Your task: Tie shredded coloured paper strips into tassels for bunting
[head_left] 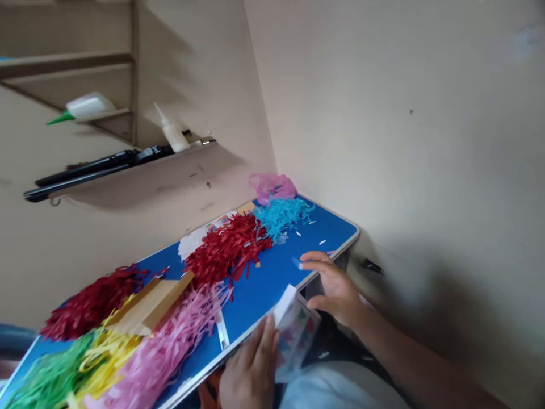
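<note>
My left hand [251, 363] has its fingers pressed against the side of a small white paper box [296, 341] printed with coloured triangles. The box is tilted at the table's front edge, close to my lap, and its lower part looks blurred. To the right of the box is my right hand [336, 289], raised, with thumb and index finger spread apart. At the index fingertip there is a small translucent piece [297, 262] that looks like clear tape.
The blue table [259, 295] bears shredded paper: red [225, 244], light blue [283, 216], dark red [93, 304], pink [170, 341], yellow [110, 352] and green [51, 369]. A brown cardboard piece [149, 307] lies among them. A pink plastic bag [272, 187] sits in the corner. Glue bottles [174, 135] rest on wall shelves.
</note>
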Demonstrator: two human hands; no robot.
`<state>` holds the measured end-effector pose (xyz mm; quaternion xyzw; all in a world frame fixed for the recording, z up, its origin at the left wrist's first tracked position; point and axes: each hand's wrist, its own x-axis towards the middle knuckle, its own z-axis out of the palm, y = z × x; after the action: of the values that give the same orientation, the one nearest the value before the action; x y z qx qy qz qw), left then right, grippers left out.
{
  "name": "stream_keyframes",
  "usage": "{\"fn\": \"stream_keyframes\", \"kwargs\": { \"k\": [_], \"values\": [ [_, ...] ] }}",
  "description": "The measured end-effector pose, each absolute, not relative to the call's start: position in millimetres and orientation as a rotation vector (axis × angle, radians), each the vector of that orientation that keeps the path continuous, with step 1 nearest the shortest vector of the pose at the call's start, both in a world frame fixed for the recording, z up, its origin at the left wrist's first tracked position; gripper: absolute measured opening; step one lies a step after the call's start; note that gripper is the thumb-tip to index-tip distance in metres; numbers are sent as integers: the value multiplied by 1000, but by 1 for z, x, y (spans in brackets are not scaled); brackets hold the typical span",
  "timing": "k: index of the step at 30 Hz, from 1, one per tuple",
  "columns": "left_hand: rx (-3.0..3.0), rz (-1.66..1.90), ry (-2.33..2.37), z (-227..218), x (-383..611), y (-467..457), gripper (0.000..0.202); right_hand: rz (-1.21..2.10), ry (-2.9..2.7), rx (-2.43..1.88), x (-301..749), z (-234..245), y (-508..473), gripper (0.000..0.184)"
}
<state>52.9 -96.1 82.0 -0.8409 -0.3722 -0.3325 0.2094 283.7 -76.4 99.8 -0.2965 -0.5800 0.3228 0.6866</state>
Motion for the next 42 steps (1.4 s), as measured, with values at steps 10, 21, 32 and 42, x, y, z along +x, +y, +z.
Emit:
{"fn": "stream_keyframes", "kwargs": {
  "k": [10,21,32,42],
  "values": [
    [-2312,-807,-1052,74,66,-109,67,1491,-447,-673,225,78,-128,25],
    [-2402,-830,-1041,70,73,-113,64,1427,-383,-797,222,83,-130,31],
    [-2374,-1043,-935,74,78,-109,64,1377,-383,-843,218,84,-123,33],
    [-2428,-969,-1020,67,73,-109,67,1401,-425,-813,220,85,-117,28]
  ]
}}
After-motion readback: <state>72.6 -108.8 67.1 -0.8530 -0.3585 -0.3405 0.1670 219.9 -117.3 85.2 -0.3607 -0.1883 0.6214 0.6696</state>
